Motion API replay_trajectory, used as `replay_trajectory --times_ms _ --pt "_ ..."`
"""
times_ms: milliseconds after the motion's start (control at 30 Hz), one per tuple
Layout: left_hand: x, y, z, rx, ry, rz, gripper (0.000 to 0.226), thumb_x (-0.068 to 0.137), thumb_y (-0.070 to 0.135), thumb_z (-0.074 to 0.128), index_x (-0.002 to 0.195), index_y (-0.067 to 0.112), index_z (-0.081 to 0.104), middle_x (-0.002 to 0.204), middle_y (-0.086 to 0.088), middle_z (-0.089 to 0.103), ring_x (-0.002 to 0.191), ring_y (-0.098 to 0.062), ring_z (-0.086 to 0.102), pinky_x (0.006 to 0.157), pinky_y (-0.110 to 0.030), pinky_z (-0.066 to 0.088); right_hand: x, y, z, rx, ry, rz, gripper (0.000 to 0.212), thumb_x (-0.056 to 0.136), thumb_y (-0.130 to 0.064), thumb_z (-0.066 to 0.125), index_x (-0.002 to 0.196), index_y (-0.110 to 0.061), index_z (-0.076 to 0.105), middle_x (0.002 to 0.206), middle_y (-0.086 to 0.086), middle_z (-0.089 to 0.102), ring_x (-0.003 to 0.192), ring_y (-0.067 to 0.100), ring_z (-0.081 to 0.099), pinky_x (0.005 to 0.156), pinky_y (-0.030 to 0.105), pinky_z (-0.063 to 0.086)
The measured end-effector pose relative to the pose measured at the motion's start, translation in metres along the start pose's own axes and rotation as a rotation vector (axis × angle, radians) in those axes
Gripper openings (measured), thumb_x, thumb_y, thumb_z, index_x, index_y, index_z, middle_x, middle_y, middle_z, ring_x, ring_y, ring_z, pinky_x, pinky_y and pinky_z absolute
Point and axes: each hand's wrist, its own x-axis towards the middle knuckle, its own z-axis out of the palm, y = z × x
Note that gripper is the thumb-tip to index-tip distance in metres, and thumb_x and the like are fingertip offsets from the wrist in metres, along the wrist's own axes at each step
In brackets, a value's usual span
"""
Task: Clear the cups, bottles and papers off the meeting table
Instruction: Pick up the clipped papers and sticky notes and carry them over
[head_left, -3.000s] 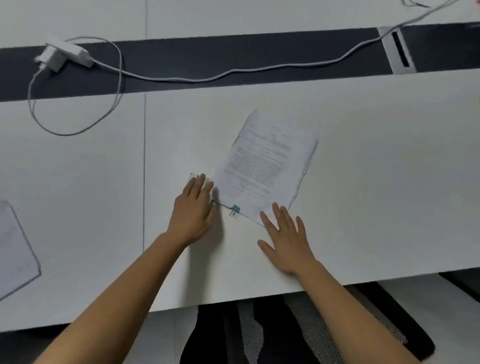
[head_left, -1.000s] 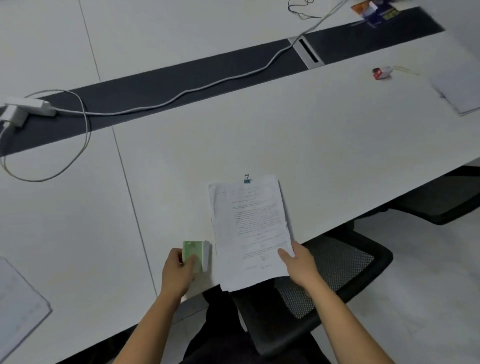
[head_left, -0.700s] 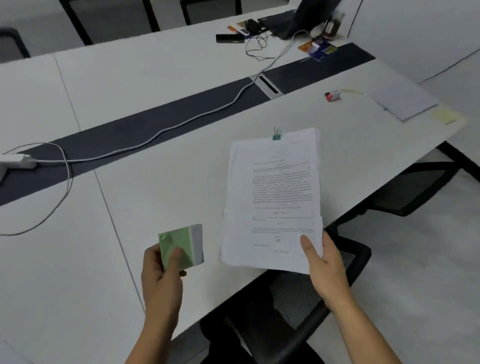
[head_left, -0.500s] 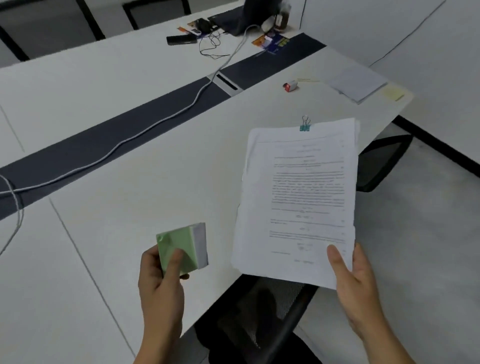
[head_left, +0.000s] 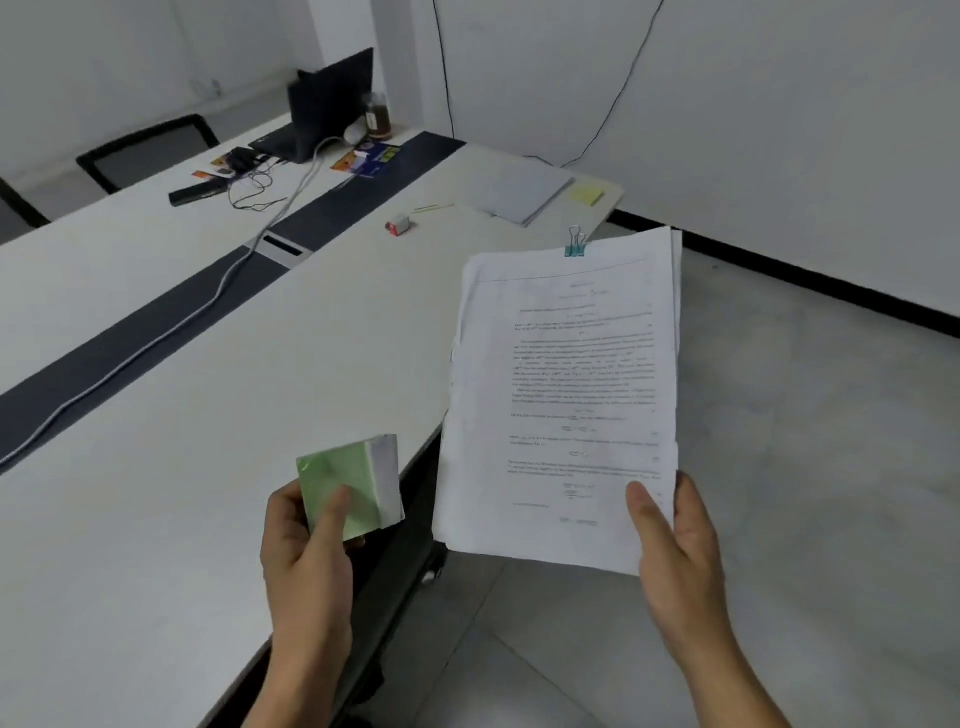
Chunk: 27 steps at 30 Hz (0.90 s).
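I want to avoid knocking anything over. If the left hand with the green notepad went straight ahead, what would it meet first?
Probably nothing close: ahead of the left hand and green notepad lies bare table. The small red-and-white object seems first, though depth is unclear.

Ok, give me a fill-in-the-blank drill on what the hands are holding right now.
1. The left hand grips a pad of sticky notes whose top sheet is ____.
2. The right hand holds the printed papers by their bottom ____ corner.
3. A teal ____ clamps the papers' top edge.
4. A yellow note pad lies on the ____.

Missing words: green; right; binder clip; table
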Motion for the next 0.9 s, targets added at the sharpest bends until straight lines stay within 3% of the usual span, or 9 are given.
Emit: replay_trajectory --times_ms 200,333,700,800,900 --pt "-0.055 -0.004 0.125 0.033 -0.110 0.004 0.008 0.091 0.024 0.063 0.097 0.029 0.064 0.100 -0.004 0.069 0.102 -0.033 0.064 0.092 -0.054 0.050 0.049 -0.009 -0.116 -0.002 0.088 0.002 0.024 0.102 -0.020 0.050 0.118 -0.036 0.057 0.104 -0.032 0.067 0.096 -0.011 0.064 0.069 0.004 0.048" --pt "-0.056 0.005 0.194 0.000 -0.153 0.000 0.009 0.095 0.016 0.061 0.096 0.024 0.063 0.088 0.007 0.069 0.094 -0.024 0.064 0.090 -0.051 0.049 0.097 -0.019 -0.162 0.007 0.140 -0.001 0.025 0.102 -0.019 0.050 0.121 -0.033 0.058 0.106 -0.030 0.068 0.097 -0.010 0.064 0.069 0.004 0.048" --pt "0.060 -0.026 0.441 0.025 -0.194 -0.067 0.009 0.096 0.014 0.059 0.097 0.023 0.060 0.093 -0.004 0.066 0.078 -0.017 0.060 0.061 -0.030 0.049 0.350 -0.012 -0.207 -0.071 0.265 0.068 0.024 0.102 -0.019 0.051 0.113 -0.039 0.060 0.106 -0.030 0.068 0.096 -0.012 0.063 0.068 0.001 0.045" --pt "0.104 0.000 0.524 0.034 -0.253 -0.063 0.009 0.096 0.014 0.059 0.098 0.022 0.061 0.095 -0.004 0.067 0.080 -0.017 0.065 0.061 -0.028 0.052 0.428 -0.044 -0.226 -0.090 0.335 0.059 0.022 0.102 -0.020 0.051 0.111 -0.037 0.060 0.101 -0.035 0.067 0.091 -0.017 0.062 0.066 0.002 0.046" --pt "0.144 0.030 0.607 0.048 -0.310 -0.004 0.007 0.098 0.012 0.056 0.098 0.019 0.058 0.085 -0.003 0.062 0.056 -0.004 0.059 0.046 -0.019 0.047 0.503 -0.067 -0.250 -0.080 0.425 0.024 0.021 0.102 -0.020 0.052 0.115 -0.034 0.060 0.097 -0.037 0.067 0.089 -0.015 0.064 0.070 0.007 0.048"
